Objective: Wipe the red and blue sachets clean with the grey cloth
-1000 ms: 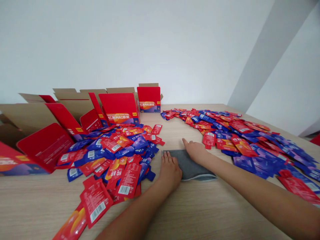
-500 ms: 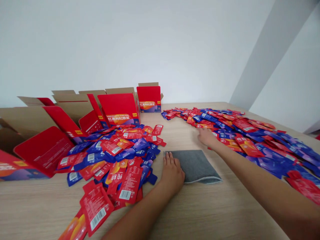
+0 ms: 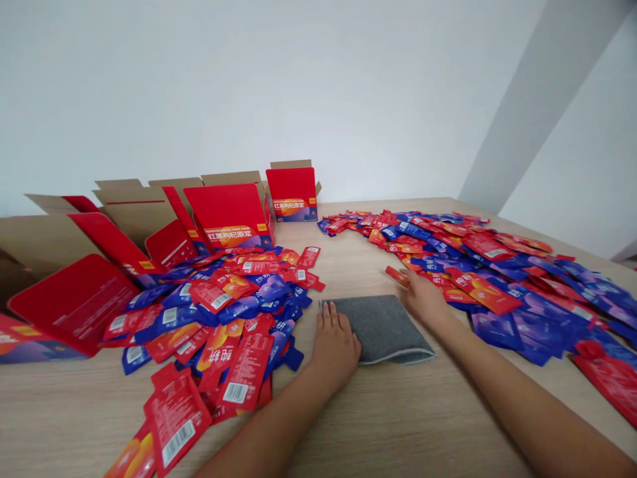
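My left hand [image 3: 336, 345] lies flat, fingers stretched out, on the left side of a folded grey cloth [image 3: 381, 326] on the table. Just beyond the cloth's far right corner, my right hand [image 3: 422, 297] is closed on a red sachet [image 3: 397, 275]; only one end of it sticks out past the fingers. Right of that hand spreads a large pile of red and blue sachets [image 3: 490, 292]. Another heap of red and blue sachets [image 3: 239, 299] lies left of the cloth, some with barcodes facing up.
Several opened red cardboard boxes [image 3: 226, 209] stand along the left, flaps up. One red box [image 3: 292, 194] stands farther back, near the white wall [image 3: 318, 86]. Loose red sachets [image 3: 174, 418] lie toward the table's near left.
My right hand has drawn back from the right pile toward the cloth and now holds a red sachet. My left hand stays on the cloth. The view has shifted slightly.
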Demonstrator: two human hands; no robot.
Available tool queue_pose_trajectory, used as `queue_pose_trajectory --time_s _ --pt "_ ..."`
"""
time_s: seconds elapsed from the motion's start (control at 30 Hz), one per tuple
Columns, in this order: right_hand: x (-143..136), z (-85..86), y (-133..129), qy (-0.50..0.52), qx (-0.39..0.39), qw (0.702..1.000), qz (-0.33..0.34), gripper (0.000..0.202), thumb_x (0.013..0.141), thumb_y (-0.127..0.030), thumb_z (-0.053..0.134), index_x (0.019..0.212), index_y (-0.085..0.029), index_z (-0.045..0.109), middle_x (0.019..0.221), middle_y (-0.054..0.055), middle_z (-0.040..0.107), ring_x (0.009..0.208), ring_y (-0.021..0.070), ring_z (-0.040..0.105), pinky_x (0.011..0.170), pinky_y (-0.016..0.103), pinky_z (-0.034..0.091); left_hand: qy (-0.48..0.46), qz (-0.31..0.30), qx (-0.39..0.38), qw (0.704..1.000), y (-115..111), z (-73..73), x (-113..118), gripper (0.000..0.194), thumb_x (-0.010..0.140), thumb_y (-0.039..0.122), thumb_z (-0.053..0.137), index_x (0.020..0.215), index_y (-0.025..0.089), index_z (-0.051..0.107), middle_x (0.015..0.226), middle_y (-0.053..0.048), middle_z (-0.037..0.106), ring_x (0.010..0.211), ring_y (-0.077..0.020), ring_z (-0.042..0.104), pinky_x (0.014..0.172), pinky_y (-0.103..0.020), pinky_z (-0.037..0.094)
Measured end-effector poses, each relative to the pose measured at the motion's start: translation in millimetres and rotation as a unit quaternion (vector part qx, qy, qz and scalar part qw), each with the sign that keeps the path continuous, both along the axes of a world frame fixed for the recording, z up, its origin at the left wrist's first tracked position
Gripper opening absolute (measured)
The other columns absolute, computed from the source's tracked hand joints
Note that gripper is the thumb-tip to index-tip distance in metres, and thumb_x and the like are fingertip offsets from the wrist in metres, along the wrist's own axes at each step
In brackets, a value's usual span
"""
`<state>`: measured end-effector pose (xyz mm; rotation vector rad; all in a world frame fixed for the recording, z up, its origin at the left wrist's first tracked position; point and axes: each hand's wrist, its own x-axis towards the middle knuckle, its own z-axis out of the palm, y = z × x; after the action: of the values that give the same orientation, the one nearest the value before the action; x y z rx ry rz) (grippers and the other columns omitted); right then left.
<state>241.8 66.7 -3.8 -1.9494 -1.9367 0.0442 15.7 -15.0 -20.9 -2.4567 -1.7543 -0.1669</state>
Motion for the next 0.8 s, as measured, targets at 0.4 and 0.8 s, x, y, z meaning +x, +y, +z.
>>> queue_pose_trajectory --time_s 0.4,0.8 --pt "-77.6 -25.9 -46.6 0.090 0.063 0.981 0.157 0.044 0.083 -0.023 0.046 0.126 -0.014 0.051 0.133 0.017 0.049 0.125 0.0280 0.040 0.101 0.048 0.034 -0.030 0.002 0.035 0.999 5.2 -12.4 -7.6 0.049 0.082 0.017 0.038 0.127 -0.001 0.047 0.139 -0.024 0.039 0.132 -0.0329 0.032 0.104 -0.045 0.032" --pt "-77.7 -17.5 -51.4 -0.150 0.014 0.974 0.170 0.047 0.088 -0.016 0.037 0.134 -0.014 0.045 0.139 0.016 0.043 0.121 0.0289 0.043 0.092 0.042 0.040 0.031 0.008 0.014 0.999 5.2 -5.7 -4.2 0.052 0.086 0.022 0.036 0.131 -0.002 0.044 0.139 -0.026 0.037 0.132 -0.0334 0.033 0.104 -0.047 0.031"
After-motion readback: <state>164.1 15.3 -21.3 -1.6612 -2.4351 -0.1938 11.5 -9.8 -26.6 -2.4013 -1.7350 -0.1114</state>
